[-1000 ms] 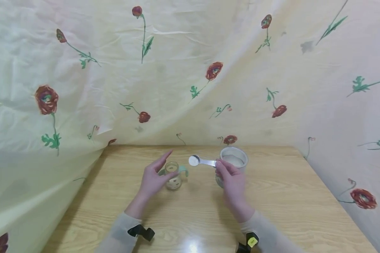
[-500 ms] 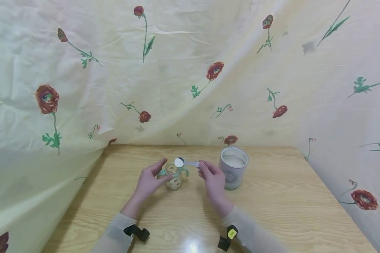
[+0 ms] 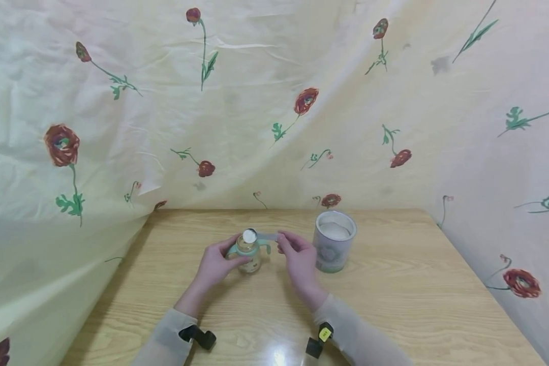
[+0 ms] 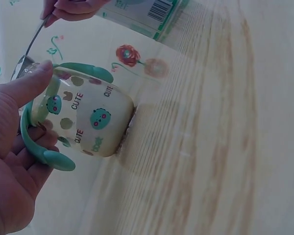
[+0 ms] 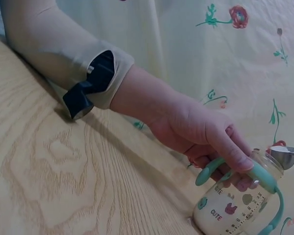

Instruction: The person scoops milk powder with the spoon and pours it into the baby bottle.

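A clear baby bottle (image 3: 253, 265) with green handles and printed "CUTE" figures stands on the table. My left hand (image 3: 215, 264) grips it near the neck, thumb on one side and fingers on the other, as the left wrist view shows on the bottle (image 4: 100, 117). My right hand (image 3: 300, 262) pinches the handle of a metal measuring spoon (image 3: 249, 236). White powder lies in the spoon's bowl, which is level and over the bottle's mouth. In the right wrist view the spoon (image 5: 285, 157) sits right by the bottle's rim. Pale liquid appears inside the bottle.
An open can (image 3: 330, 254) of white powder stands just right of my right hand. The wooden table (image 3: 393, 295) reaches back to a flower-printed cloth (image 3: 238, 101) that hangs behind and at both sides.
My right hand has carried the powder-filled spoon leftward from beside the can to over the bottle's mouth. My left hand has closed in around the bottle's neck.
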Tool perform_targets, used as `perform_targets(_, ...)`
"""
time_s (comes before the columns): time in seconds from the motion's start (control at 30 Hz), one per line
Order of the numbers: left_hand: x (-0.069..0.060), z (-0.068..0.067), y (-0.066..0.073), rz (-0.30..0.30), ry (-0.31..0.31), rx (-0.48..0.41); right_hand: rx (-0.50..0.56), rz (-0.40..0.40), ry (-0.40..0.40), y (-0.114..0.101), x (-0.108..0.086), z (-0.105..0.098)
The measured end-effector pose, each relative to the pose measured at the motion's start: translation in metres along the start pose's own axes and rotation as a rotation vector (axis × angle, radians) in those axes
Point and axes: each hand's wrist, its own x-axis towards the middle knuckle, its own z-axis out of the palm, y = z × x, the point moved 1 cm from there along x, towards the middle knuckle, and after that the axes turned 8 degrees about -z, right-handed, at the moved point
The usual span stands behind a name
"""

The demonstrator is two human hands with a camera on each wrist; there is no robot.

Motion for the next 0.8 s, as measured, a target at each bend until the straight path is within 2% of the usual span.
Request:
perform_targets(0.33,-0.0001,-0.0005,-0.0005,0.027,0.003,0.015,-0.100,-0.242,-0.097,0.0025,-0.0002,0.0040)
perform_targets(0.67,-0.0006,-0.0010,-0.0011,0.049,0.004,0.027,-0.236,-0.673,-0.165,-0.0006,-0.0013,0.0062)
perform_targets(0.8,-0.0008,-0.0013,-0.0019,0.054,-0.009,0.023,-0.291,-0.797,-0.215,0.0015,0.0021,0.0019)
